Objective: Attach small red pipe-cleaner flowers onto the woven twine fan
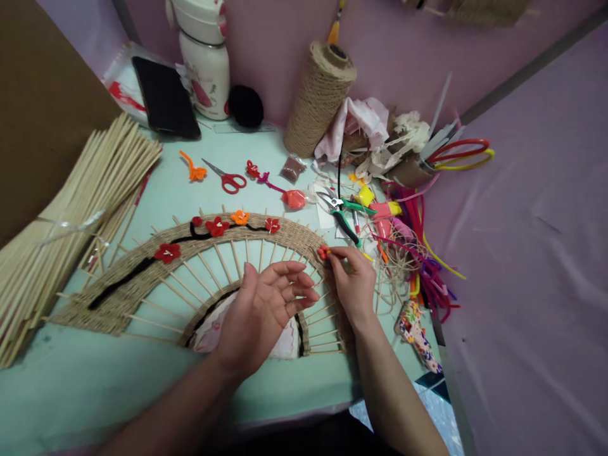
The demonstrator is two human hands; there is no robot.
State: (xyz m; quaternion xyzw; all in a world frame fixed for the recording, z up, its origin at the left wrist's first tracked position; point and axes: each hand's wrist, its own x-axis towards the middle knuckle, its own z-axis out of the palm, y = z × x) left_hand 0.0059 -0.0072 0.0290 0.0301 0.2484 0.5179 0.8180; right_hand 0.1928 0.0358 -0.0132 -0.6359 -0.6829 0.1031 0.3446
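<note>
A fan-shaped piece woven from jute cord over bamboo sticks lies on the pale green table. A black branch and several red and orange pipe-cleaner flowers decorate its woven band. My right hand pinches a small red flower against the band's right end. My left hand hovers over the fan's middle, palm up, fingers loosely curled and apart, holding nothing.
A bundle of bamboo sticks lies at the left. Red scissors, green-handled pliers, a jute cord spool, a black phone, a white flask and a heap of coloured pipe cleaners crowd the back and right.
</note>
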